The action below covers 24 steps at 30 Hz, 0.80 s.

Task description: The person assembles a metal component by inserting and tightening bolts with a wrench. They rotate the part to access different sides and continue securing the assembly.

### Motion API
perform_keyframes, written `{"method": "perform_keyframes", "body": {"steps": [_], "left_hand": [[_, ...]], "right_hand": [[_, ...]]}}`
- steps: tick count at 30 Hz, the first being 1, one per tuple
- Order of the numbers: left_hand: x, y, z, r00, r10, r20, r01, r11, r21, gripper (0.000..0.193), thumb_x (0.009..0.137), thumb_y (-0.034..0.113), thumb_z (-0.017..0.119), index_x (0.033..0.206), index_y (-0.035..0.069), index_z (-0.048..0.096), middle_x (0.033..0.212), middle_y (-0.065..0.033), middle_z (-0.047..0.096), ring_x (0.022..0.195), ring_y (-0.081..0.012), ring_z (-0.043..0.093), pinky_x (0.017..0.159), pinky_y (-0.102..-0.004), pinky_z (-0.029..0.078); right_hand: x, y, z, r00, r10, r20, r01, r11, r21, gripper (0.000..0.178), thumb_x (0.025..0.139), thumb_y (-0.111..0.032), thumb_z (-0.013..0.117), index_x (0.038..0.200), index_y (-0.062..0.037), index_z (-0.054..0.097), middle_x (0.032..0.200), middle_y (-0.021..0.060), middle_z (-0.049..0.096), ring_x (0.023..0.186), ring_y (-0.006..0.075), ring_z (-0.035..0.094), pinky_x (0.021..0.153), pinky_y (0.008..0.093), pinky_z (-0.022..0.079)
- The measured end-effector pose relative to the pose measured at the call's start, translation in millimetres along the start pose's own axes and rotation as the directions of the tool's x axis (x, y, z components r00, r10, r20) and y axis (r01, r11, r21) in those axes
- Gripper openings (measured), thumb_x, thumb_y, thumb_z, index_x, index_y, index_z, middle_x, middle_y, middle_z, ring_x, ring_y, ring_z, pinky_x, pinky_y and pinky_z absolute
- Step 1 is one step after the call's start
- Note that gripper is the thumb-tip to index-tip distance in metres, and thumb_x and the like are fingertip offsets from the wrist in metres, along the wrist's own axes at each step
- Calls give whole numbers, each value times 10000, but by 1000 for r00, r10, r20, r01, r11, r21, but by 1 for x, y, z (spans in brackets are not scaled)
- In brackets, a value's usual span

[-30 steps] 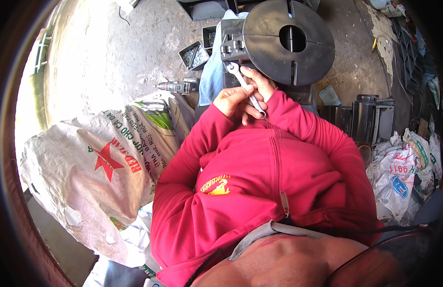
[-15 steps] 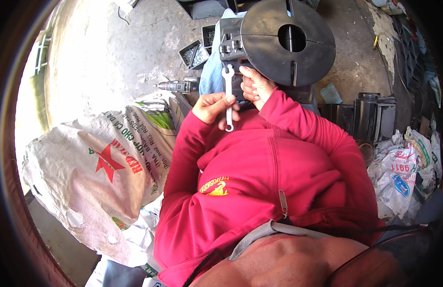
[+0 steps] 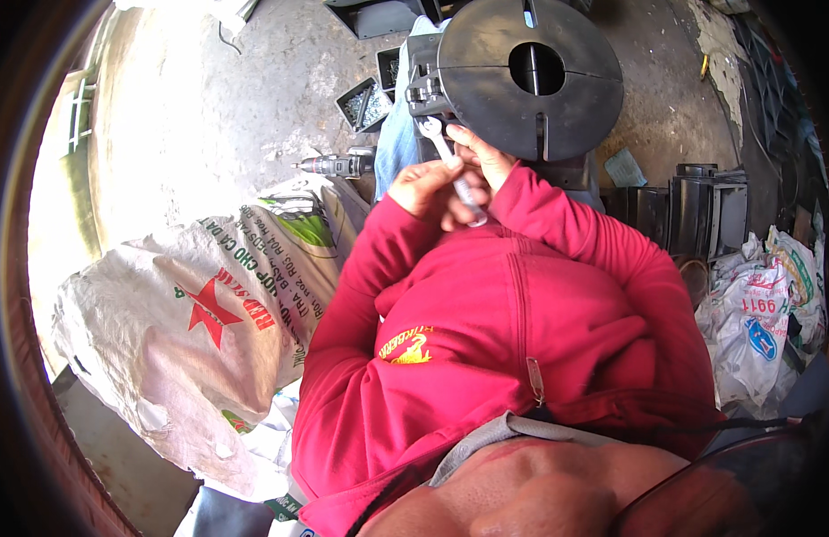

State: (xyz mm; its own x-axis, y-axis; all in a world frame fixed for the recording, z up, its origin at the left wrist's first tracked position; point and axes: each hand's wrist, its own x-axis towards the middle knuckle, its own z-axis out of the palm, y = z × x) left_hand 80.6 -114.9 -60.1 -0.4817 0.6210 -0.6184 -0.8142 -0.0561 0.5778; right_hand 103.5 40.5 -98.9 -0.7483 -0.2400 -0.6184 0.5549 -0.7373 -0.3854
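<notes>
Combination wrench (image 3: 442, 146): in the head view it sits in the left hand (image 3: 421, 186), slanting from its upper head, just beyond the thumb, down to a blurred lower end beside the curled fingers.
Left hand: closed around the wrench shaft, thumb laid along the top; the fingers beneath are blurred.
Right hand (image 3: 486, 163): just beside the left, one digit pointing toward the wrench's upper head; the other fingers are partly hidden, so I cannot tell whether they grip anything.
Slotted black disc (image 3: 491, 100): directly ahead of the right hand, its near edge close to the fingertips.
Hinge-like bracket (image 3: 423, 89): ahead of the left hand, at the disc's left edge; whether the wrench touches it cannot be told.
Blue cloth (image 3: 395, 143): ahead and to the left of the left hand, hanging beside the bracket.
Power driver (image 3: 341, 166): lying to the left of the left hand.
Fastener tray (image 3: 346, 118): farther off, ahead and left of the left hand.
Black metal frames (image 3: 705, 210): well to the right of the right hand.
Slip risk: a loosened thumb could let the wrench swing or drop toward the lap, since the hold seems to rest mainly on that thumb and the fingers below.
Pinch risk: the right hand's digit could be nipped between wrench head and disc edge, being so near both.
</notes>
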Motion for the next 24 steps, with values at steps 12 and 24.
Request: {"method": "perform_keyframes", "body": {"steps": [12,24], "left_hand": [[-27,14,-10,997,57,-46,-43,965,257,270,981,239,524,909,5,637,719,-97,692,395,-89,507,377,-199,370],[7,-8,10,996,69,57,-55,976,-212,328,985,272,500,1048,-37,593,900,-192,685,649,-283,701,386,-269,491]], "right_hand": [[6,2,-6,989,-43,140,31,996,88,250,928,-279,618,800,-165,436,535,-91,337,398,6,280,343,173,210],[-11,-14,5,958,246,147,-253,967,27,385,912,-485,565,894,-103,528,552,49,489,319,187,437,377,380,488]]}}
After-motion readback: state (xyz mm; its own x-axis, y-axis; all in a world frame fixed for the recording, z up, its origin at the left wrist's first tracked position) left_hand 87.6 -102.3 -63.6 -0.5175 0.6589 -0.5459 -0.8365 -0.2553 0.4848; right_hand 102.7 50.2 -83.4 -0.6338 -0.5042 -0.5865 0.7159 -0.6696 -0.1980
